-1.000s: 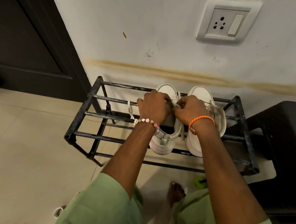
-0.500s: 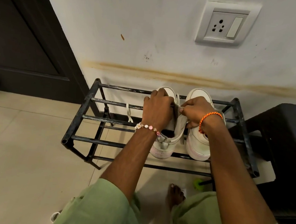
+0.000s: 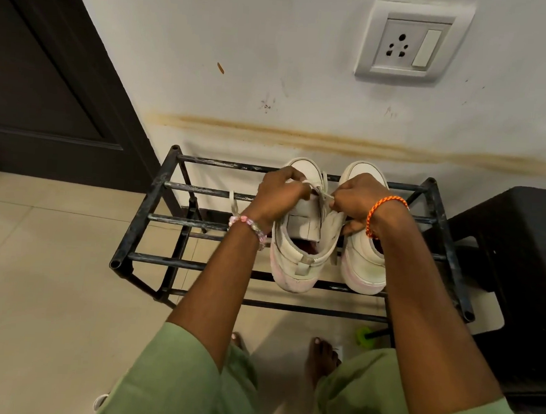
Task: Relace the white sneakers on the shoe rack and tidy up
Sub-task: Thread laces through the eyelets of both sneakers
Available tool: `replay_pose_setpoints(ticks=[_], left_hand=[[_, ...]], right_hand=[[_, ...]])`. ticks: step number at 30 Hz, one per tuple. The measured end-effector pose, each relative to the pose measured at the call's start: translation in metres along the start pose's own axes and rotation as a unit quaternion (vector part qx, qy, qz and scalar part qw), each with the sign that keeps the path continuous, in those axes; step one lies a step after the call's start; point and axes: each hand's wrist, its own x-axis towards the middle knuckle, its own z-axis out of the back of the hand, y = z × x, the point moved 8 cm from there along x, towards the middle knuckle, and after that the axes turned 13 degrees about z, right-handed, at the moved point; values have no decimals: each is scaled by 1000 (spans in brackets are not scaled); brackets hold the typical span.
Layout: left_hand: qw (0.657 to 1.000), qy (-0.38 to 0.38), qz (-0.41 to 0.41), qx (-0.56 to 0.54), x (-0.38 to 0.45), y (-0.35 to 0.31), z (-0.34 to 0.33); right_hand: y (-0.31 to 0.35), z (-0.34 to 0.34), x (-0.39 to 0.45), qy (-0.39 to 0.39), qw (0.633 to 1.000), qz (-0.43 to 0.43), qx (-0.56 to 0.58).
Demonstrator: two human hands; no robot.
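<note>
Head view: both hands, left hand [image 3: 279,196] and right hand [image 3: 354,199], pinch the lace [image 3: 324,196] over the rack [image 3: 156,195].

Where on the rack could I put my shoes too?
The shoe rack's left half, from its left end to the left sneaker, shows only bars and a dangling lace. The right half is crowded: both sneakers and both hands, left hand, right hand.

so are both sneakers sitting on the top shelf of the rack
Yes, both white sneakers rest side by side on the top bars of the black shoe rack.
</note>
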Motion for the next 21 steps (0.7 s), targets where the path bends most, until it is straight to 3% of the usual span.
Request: replay_pose_setpoints(ticks=[3, 6, 8, 11, 12, 14, 15, 17, 21], left_hand=[[968, 57, 92, -228, 4, 13, 6], [944, 43, 126, -300, 11, 23, 13], [965, 0, 111, -236, 11, 20, 15], [997, -66, -3, -33, 8, 1, 13], [990, -101, -45, 88, 6, -6, 11], [922, -174, -105, 330, -3, -16, 1], [888, -193, -118, 400, -6, -16, -6], [871, -199, -120, 432, -11, -16, -18], [897, -212, -119, 370, -7, -17, -17]], right_hand=[[-1, 0, -1, 5, 1000, -8, 19], [-1, -3, -1, 5, 999, -12, 31], [-1, -3, 0, 4, 999, -12, 31], [-2, -3, 1, 6, 1000, -9, 29], [-2, -3, 1, 7, 1000, -8, 26], [-2, -3, 1, 7, 1000, -4, 20], [-1, -3, 1, 6, 1000, -2, 18], [0, -3, 1, 7, 1000, 2, 14], [0, -3, 1, 8, 1000, 1, 20]])
